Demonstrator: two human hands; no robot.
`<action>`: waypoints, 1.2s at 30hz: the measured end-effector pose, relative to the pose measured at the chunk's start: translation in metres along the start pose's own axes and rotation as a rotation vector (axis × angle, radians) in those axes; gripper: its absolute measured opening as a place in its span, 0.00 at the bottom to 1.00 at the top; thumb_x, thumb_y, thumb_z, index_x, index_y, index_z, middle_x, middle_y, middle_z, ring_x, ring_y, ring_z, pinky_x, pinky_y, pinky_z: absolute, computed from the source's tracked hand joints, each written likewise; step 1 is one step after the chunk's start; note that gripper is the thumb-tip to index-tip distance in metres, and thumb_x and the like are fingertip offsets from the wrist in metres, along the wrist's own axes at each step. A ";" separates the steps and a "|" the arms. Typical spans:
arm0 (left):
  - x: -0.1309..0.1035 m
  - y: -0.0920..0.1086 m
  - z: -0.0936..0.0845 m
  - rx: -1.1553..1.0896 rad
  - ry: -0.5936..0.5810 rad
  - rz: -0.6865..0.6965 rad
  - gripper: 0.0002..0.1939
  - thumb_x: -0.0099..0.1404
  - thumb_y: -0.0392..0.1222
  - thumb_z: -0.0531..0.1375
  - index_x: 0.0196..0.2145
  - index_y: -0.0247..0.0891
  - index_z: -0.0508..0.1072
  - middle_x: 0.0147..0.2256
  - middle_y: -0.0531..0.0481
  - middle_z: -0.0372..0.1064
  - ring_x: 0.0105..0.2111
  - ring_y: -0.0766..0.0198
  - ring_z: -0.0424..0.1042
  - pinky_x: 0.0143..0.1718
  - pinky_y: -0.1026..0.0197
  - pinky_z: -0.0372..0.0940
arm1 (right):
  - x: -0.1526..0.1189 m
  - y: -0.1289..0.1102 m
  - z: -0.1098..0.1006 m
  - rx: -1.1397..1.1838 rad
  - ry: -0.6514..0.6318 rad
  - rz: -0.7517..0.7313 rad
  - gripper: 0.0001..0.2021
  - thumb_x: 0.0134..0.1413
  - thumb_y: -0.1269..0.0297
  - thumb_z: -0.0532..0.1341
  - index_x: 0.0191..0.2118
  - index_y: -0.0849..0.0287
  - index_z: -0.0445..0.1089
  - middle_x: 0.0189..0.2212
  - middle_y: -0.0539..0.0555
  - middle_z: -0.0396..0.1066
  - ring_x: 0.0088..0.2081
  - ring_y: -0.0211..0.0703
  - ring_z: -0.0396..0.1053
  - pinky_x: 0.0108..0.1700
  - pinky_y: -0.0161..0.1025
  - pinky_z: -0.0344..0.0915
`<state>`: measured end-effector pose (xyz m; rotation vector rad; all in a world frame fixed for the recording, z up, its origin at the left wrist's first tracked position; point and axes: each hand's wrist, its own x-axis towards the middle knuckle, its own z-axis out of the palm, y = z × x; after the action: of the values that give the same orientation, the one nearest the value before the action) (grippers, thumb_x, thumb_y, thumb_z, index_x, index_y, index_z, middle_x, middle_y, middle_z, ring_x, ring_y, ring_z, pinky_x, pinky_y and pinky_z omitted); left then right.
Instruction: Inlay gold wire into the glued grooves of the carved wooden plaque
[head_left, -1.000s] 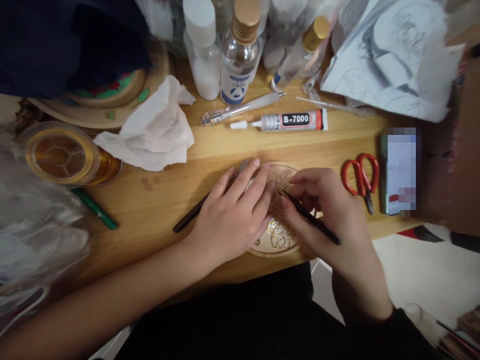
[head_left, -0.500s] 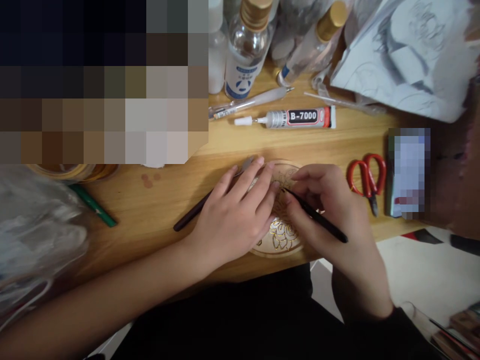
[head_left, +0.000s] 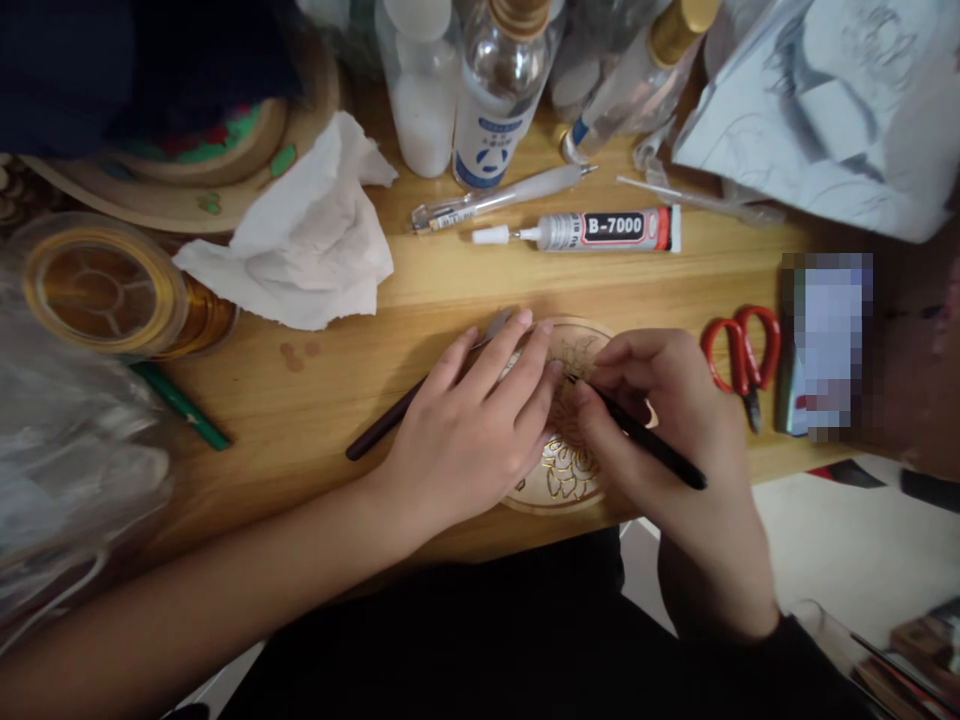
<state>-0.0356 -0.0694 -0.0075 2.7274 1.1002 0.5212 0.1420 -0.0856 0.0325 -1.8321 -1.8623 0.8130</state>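
Observation:
A round wooden board (head_left: 536, 495) lies near the table's front edge, bearing a floral line design partly outlined in gold wire (head_left: 571, 462). My left hand (head_left: 480, 420) rests palm down across its left side, fingers stretched out and slightly spread. In my right hand (head_left: 675, 420) is a slim black pen-like tool (head_left: 652, 445), pinched between thumb and fingers. Its tip points at the board's middle, close to my left fingertips; whether it touches is hard to see. Under my left hand runs a dark handle (head_left: 382, 425), with a greyish rounded end showing beyond the fingers.
Red-handled scissors (head_left: 741, 355) and a blurred phone-like thing (head_left: 825, 345) lie right. Behind are a glue tube (head_left: 611, 230), a pen (head_left: 502, 197) and bottles (head_left: 491, 120). Leftward are crumpled tissue (head_left: 300, 235), a gold wire spool (head_left: 105, 285), a green pencil (head_left: 184, 405) and plastic bags (head_left: 75, 470).
The view has shifted slightly, and the blurred block at the upper left is gone, uncovering tissue and spool. Both hands keep nearly the same pose; the black tool has barely moved.

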 end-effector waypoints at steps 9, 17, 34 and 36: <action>0.000 0.000 0.000 -0.004 -0.012 -0.002 0.20 0.70 0.42 0.53 0.53 0.28 0.72 0.60 0.35 0.63 0.61 0.44 0.64 0.55 0.43 0.65 | -0.003 -0.002 0.005 -0.004 0.045 0.002 0.10 0.58 0.66 0.60 0.45 0.49 0.62 0.33 0.49 0.72 0.31 0.41 0.72 0.31 0.37 0.69; 0.000 0.000 0.000 0.006 -0.008 0.000 0.20 0.70 0.43 0.53 0.53 0.28 0.72 0.60 0.35 0.64 0.60 0.44 0.65 0.55 0.44 0.65 | -0.006 -0.009 0.017 -0.007 0.180 0.074 0.10 0.57 0.67 0.60 0.44 0.51 0.62 0.29 0.47 0.69 0.26 0.37 0.67 0.28 0.34 0.65; -0.001 0.000 0.001 -0.004 0.009 0.005 0.19 0.70 0.43 0.53 0.51 0.27 0.74 0.60 0.34 0.64 0.61 0.44 0.63 0.56 0.44 0.64 | -0.005 -0.019 0.020 0.112 0.313 0.174 0.09 0.54 0.67 0.64 0.40 0.53 0.63 0.27 0.46 0.68 0.27 0.36 0.67 0.28 0.34 0.62; -0.001 0.000 0.001 -0.008 -0.004 0.000 0.19 0.70 0.43 0.53 0.51 0.28 0.73 0.60 0.34 0.64 0.61 0.44 0.63 0.56 0.44 0.64 | -0.005 -0.016 0.016 0.155 0.400 0.154 0.09 0.54 0.67 0.65 0.39 0.54 0.65 0.29 0.47 0.68 0.29 0.35 0.68 0.31 0.34 0.64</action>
<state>-0.0359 -0.0704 -0.0085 2.7209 1.0945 0.5187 0.1196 -0.0919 0.0316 -1.8902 -1.3870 0.5689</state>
